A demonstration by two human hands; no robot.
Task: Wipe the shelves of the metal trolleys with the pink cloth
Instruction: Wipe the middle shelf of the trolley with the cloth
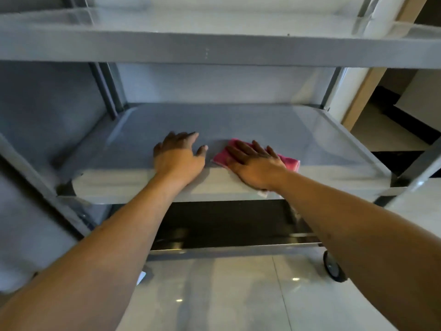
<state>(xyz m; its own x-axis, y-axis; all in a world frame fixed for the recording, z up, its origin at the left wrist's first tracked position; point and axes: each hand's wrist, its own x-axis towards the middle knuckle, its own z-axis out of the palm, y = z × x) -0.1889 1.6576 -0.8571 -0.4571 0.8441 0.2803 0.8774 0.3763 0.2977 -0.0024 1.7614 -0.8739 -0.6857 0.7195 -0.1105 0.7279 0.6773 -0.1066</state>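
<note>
A metal trolley stands in front of me, and its middle shelf (pixel 238 120) is where both hands work. The pink cloth (pixel 290 162) lies flat near the shelf's front edge, right of centre. My right hand (pixel 255 161) presses on it with straight, spread fingers, so most of the cloth is hidden beneath the palm. My left hand (pixel 179 156) rests flat on the bare shelf just left of the cloth, fingers spread. The top shelf (pixel 214 44) hangs over both hands.
A lower shelf (pixel 226 249) lies in shadow below. One black wheel (pixel 333 267) stands on the glossy tiled floor at the right. Upright posts (pixel 107 87) frame the shelf at back left. A second grey trolley adjoins on the left.
</note>
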